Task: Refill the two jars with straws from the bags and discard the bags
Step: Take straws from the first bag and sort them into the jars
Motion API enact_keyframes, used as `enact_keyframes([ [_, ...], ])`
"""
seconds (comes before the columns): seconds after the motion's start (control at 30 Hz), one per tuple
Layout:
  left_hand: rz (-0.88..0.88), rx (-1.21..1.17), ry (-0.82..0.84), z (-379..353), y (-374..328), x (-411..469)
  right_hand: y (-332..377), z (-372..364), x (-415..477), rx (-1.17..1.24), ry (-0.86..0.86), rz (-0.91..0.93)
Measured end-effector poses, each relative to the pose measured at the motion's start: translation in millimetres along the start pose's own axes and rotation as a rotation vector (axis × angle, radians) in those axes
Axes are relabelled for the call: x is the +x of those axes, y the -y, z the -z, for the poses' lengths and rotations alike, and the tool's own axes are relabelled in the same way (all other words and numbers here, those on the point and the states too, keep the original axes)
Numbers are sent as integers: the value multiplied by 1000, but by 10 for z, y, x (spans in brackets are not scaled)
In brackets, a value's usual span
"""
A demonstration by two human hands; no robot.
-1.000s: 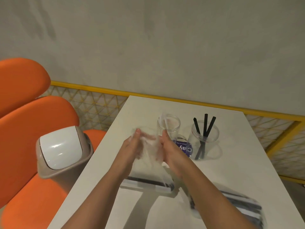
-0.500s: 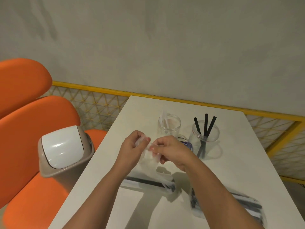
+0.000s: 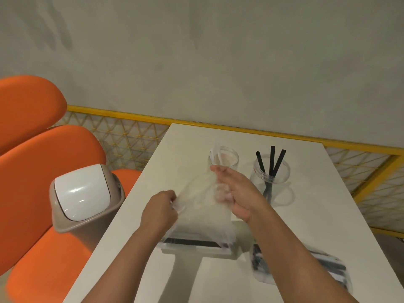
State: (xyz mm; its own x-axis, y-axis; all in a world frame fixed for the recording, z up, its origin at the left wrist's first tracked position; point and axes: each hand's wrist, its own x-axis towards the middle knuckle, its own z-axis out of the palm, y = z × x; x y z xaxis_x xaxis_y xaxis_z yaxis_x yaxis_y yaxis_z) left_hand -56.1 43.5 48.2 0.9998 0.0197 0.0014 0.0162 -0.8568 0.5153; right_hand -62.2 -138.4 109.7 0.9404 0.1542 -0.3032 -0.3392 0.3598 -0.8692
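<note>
A clear plastic bag (image 3: 203,213) with straws lying across its bottom is held up over the white table (image 3: 306,215). My left hand (image 3: 160,209) pinches the bag's left top edge. My right hand (image 3: 235,191) holds the bag's right side with fingers partly inside the opening. Behind them stands a clear jar (image 3: 227,156) with a pale straw in it. To its right a second clear jar (image 3: 272,173) holds three black straws. Another bag of straws (image 3: 328,267) lies on the table under my right forearm.
A beige bin with a white swing lid (image 3: 82,193) stands on an orange seat (image 3: 39,248) left of the table. A yellow mesh rail (image 3: 131,138) runs behind the table, below a grey wall.
My hands have pulled apart, spreading the bag's top open. The left hand moved left and down, the right hand rose toward the left jar.
</note>
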Motion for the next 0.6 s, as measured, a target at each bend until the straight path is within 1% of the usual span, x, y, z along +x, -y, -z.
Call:
enact_keyframes([
  [0.07, 107, -85, 4, -37, 138, 49, -20, 57, -67, -481, 111, 28],
  [0.13, 288, -363, 34, -19, 271, 90, -125, 171, -62, -986, 186, -42],
  [0.17, 384, -537, 47, -9, 336, 113, -207, 248, -47, -1164, 193, -72],
  [0.2, 457, -693, 73, 8, 391, 124, -282, 313, -38, -1256, 178, -91],
  [0.27, 517, -969, 170, 36, 462, 123, -433, 460, -2, -1267, 128, -136],
  [0.3, 545, -1095, 219, 35, 486, 123, -515, 533, 37, -1202, 99, -178],
  [0.33, 599, -1231, 264, 24, 509, 125, -572, 579, 58, -1032, 52, -218],
  [0.37, 670, -1351, 293, 1, 538, 122, -614, 610, 74, -767, -17, -259],
  [0.4, 752, -1451, 306, -31, 572, 113, -643, 628, 91, -447, -82, -309],
  [0.43, 815, -1530, 314, -62, 597, 94, -670, 644, 115, -133, -132, -359],
  [0.47, 862, -1595, 328, -102, 635, 82, -680, 655, 139, 123, -171, -407],
  [0.5, 863, -1652, 366, -137, 651, 49, -695, 667, 174, 305, -206, -435],
  [0.53, 826, -1689, 391, -179, 662, 15, -686, 642, 177, 436, -213, -438],
  [0.6, 756, -1710, 484, -227, 690, -32, -654, 593, 203, 586, -234, -393],
])
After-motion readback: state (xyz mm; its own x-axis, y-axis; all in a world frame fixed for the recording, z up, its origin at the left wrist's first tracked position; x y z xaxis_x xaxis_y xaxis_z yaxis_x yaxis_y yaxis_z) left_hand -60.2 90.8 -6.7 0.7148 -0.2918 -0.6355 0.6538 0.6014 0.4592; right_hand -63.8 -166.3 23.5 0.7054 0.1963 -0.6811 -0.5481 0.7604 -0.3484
